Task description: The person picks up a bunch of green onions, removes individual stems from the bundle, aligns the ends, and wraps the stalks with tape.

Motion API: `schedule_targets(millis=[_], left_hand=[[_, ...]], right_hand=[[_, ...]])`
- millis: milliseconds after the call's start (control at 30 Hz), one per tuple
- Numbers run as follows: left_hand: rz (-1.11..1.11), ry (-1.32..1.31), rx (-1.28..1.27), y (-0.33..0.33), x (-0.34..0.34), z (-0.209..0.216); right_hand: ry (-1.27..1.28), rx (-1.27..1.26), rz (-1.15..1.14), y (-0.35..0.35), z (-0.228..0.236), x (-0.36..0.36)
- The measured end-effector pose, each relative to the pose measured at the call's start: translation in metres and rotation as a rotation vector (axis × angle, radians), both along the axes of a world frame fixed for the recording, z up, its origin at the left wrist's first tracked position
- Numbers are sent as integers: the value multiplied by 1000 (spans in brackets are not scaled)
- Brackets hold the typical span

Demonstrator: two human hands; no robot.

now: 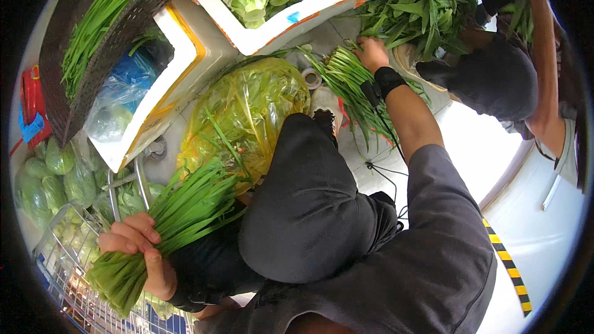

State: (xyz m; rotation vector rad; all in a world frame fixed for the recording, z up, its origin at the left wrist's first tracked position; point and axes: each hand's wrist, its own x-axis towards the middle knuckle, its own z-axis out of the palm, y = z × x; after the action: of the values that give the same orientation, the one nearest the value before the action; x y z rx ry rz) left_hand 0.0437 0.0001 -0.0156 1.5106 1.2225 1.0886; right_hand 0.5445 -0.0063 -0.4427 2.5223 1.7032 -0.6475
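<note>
At the lower left, my left hand point(145, 253) is wrapped around a thick bunch of garlic chives point(195, 201). Its cut ends stick out below the fist and the long green leaves fan toward my knee. My right hand point(372, 55) reaches forward to a loose pile of garlic chives point(346, 77) on the floor, its fingers closed at the pale stem ends. Some of the fingertips are hidden among the stalks. Between my arms stands a yellow plastic bag point(247, 111) with leafy greens inside, and a few loose blades lie over it.
White foam boxes point(260, 40) with wrapped lettuce stand ahead. A dark basket point(102, 74) of chives is at upper left, above wrapped melons point(59, 161) and a wire cart point(74, 272). Leafy greens point(421, 15) and another person point(495, 74) are at upper right. A tape roll point(311, 78) lies by my shoe.
</note>
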Motion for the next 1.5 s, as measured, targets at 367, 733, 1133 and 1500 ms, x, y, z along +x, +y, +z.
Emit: schedule_targets(millis=[367, 733, 1133, 1500], left_hand=[[15, 5, 7, 2, -4, -2], [-53, -18, -6, 5, -9, -4], [-91, -37, 14, 2, -17, -9], [-67, 13, 17, -2, -7, 0]], right_hand=[[-16, -10, 147, 8, 19, -17], [-150, -58, 253, 15, 8, -15], [282, 235, 79, -9, 110, -32], [383, -31, 199, -29, 131, -93]])
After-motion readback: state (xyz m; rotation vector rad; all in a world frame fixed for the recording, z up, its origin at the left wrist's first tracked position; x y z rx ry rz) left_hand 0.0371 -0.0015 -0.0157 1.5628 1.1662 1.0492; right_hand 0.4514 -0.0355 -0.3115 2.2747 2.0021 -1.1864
